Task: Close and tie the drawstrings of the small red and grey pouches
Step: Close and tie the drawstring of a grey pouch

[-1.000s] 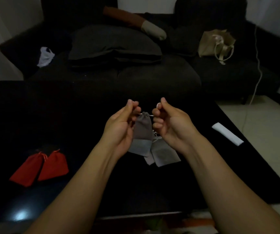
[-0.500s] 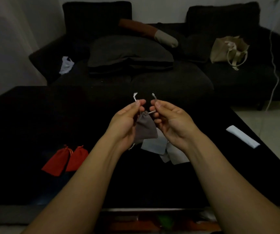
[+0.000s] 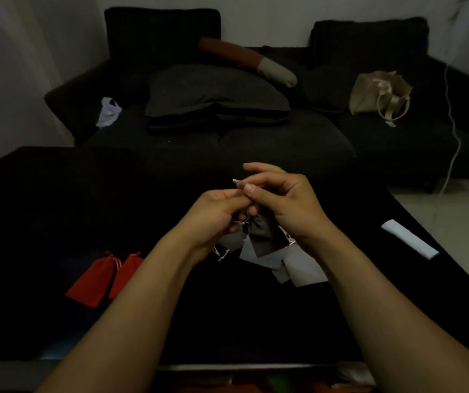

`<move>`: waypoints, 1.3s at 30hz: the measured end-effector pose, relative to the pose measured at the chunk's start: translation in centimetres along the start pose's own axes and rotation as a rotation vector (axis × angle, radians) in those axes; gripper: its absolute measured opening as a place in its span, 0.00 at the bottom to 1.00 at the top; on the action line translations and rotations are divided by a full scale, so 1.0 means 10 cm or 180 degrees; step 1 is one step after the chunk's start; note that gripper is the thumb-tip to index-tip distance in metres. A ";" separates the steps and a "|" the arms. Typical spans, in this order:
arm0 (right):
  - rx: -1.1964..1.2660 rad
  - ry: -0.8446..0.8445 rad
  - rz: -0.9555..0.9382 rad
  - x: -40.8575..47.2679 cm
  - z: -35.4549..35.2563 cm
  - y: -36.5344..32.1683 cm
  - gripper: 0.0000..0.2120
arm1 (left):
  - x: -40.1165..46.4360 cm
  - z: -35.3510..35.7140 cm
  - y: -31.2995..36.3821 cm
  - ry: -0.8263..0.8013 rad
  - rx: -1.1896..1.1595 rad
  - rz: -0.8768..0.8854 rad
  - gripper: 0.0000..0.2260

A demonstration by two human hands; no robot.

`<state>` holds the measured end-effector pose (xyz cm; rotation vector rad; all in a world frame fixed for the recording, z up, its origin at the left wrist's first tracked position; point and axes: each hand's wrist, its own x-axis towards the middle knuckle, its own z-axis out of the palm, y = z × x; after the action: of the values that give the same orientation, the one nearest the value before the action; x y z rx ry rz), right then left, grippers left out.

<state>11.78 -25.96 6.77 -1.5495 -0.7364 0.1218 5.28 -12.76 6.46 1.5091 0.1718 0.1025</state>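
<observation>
Near the centre of the frame both hands met above the black tabletop (image 3: 57, 211). The left hand (image 3: 216, 214) had its fingers curled inward, and the right hand (image 3: 287, 205) pinched a pale drawstring (image 3: 237, 182) between thumb and forefinger, its tip poking out to the left, while its other fingers were spread loosely above. Exactly what the left fingers gripped was hidden, though they closed at the neck of the dark grey pouch (image 3: 264, 236), which hung just below the two hands. Beneath it, on the tabletop, lay a small heap of lighter grey pouches (image 3: 304, 268), overlapping one another, with a loose cord end (image 3: 222, 255) trailing at their left. Two red pouches (image 3: 106, 276) lay side by side and touching at the lower left of the frame, well apart from the grey ones. A white folded strip (image 3: 409, 238) rested at the right edge of the tabletop. A dark sofa (image 3: 256, 143) filled the upper frame, carrying a beige bag (image 3: 377, 93) at upper right.
</observation>
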 end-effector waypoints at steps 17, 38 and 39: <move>-0.0487 0.0558 0.0001 -0.07 -0.13 -0.03 0.07 | -0.03 0.05 -0.01 -0.0082 0.0067 -0.0253 0.11; -0.0370 -0.0817 0.0294 0.03 -0.14 0.04 0.24 | -0.06 -0.31 0.05 0.0087 0.0325 0.0601 0.12; -0.0424 -0.0914 0.0354 0.03 -0.14 0.03 0.22 | -0.07 -0.32 0.07 0.0048 0.0372 0.0619 0.11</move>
<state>12.85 -26.94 6.78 -1.7211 -0.8974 0.3907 4.09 -9.67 6.97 1.6398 0.0433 0.2634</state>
